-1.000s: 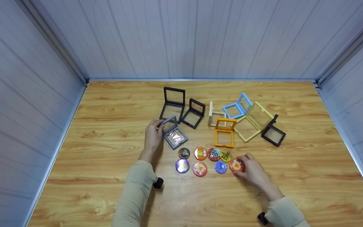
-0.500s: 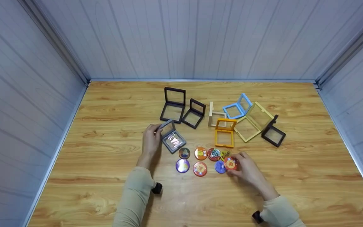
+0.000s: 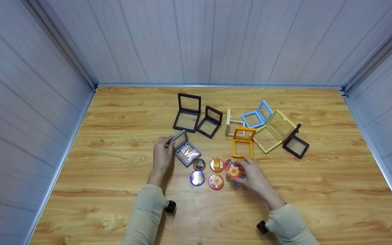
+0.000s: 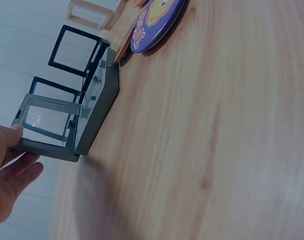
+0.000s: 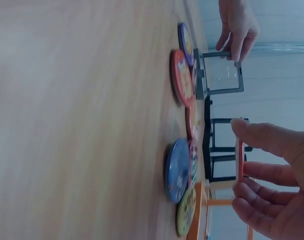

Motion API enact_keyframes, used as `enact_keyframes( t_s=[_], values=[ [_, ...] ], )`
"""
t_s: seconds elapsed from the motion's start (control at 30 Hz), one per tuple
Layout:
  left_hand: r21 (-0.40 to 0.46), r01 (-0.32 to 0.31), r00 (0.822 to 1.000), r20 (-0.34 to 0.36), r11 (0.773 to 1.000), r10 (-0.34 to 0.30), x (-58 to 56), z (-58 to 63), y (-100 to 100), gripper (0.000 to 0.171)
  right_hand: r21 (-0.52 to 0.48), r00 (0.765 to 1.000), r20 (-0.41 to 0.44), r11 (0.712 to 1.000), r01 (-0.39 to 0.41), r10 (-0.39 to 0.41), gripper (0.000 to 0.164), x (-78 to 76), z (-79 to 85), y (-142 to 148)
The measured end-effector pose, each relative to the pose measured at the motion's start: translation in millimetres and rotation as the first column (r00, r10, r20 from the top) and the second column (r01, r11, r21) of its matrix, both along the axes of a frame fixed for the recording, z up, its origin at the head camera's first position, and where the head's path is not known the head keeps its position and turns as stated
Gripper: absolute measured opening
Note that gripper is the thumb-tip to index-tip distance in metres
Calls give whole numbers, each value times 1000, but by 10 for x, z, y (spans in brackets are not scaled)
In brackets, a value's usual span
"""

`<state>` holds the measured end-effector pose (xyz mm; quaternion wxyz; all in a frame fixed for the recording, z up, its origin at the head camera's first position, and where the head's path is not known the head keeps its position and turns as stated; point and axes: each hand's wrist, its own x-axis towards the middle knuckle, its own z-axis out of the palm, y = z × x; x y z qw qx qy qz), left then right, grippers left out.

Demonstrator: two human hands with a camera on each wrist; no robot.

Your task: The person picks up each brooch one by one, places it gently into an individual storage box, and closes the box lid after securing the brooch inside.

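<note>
My left hand (image 3: 162, 154) pinches the raised lid of a grey hinged display frame (image 3: 188, 153), its thumb on the lid's edge. The frame's lower half lies on the table, with a clear film that catches the light. My right hand (image 3: 253, 176) holds a round red badge (image 3: 233, 170) by its edge between thumb and fingers. In the right wrist view the badge (image 5: 240, 157) is seen edge-on, raised above the table. Beneath it lie a blue badge (image 5: 178, 170) and a yellow-green badge (image 5: 186, 212), mostly covered by the hand in the head view.
More badges lie nearby: purple (image 3: 197, 178), red (image 3: 216, 181), orange (image 3: 217, 165) and dark (image 3: 199, 164). Behind them stand open hinged frames: black (image 3: 186, 119), cream (image 3: 228, 124), blue (image 3: 253, 119), orange (image 3: 242, 148), yellow (image 3: 267, 139) and another black one (image 3: 296, 146).
My right hand has lifted the red badge and carried it left over the other badges. The left hand has shifted the grey frame slightly left and nearer, its lid tilting more upright.
</note>
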<state>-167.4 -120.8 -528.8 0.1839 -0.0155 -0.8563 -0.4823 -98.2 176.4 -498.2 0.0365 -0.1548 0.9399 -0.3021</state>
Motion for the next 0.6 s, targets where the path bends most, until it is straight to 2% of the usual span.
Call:
enact_keyframes(
  t_s=[0.23, 0.43, 0.6],
  values=[
    [35, 0, 999, 34, 999, -1, 41, 5, 4, 20, -53, 1000, 18, 999, -13, 14, 51, -84, 60, -210],
    [39, -10, 1000, 0, 999, 10, 71, -3, -3, 18, -68, 1000, 7, 997, -22, 22, 51, -137, 89, -369],
    [34, -6, 1000, -6, 999, 6, 100, 3, 0, 19, -77, 998, 51, 997, -22, 26, 52, -180, 98, -494]
  ],
)
